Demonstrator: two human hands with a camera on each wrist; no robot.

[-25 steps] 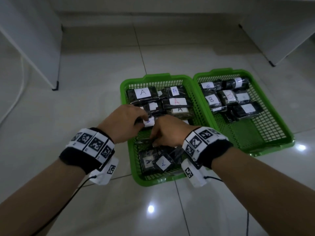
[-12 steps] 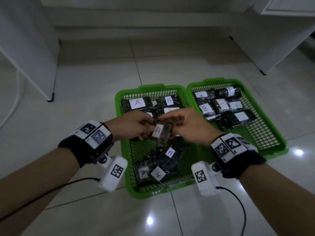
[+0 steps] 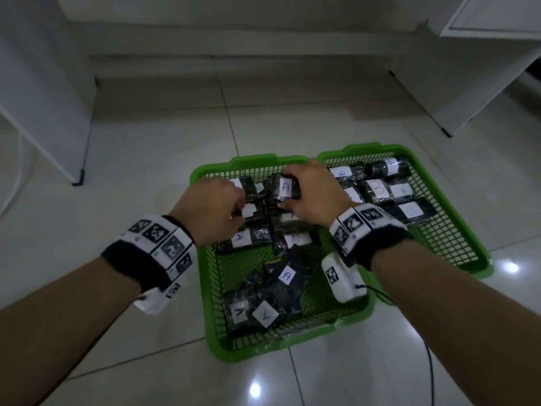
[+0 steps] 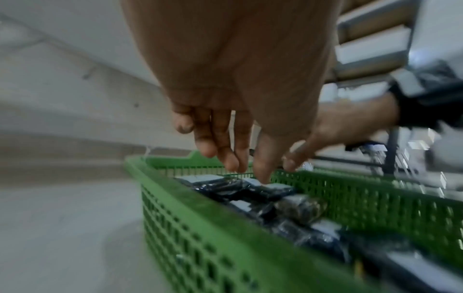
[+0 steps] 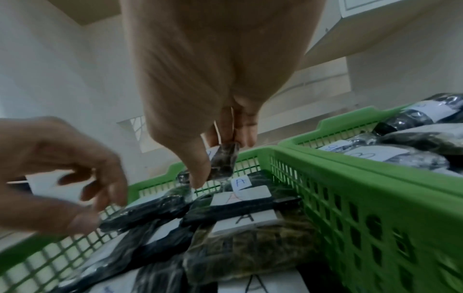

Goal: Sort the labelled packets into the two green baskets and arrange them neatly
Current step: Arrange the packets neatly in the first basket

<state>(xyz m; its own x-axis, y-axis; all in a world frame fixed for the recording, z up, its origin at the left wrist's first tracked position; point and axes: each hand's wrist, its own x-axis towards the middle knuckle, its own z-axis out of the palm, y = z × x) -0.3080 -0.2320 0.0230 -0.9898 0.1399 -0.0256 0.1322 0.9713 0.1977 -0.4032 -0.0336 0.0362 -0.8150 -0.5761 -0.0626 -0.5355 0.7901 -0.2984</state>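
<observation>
Two green baskets stand side by side on the floor. The left basket [image 3: 248, 350] [image 5: 325, 198] holds dark packets labelled A: some lie in rows at its far half [image 3: 241, 240], others loose at the near end [image 3: 285, 276]. The right basket [image 3: 445, 247] holds the B packets [image 3: 377, 187]. My right hand [image 3: 292, 190] [image 5: 215, 158] pinches one A packet [image 3: 281, 186] [image 5: 224, 162] between thumb and fingers, above the far end of the left basket. My left hand [image 3: 234, 205] [image 4: 240, 164] hovers beside it over the far-left packets, fingers relaxed and holding nothing.
White furniture stands on the tiled floor at the left [image 3: 44, 112] and at the back right [image 3: 468, 68]. A black cable [image 3: 430, 361] trails on the floor to the right of the left basket.
Both hands lifted an A packet from the middle of the left basket. The right hand has since carried it to the far end, and the left hand has let go.
</observation>
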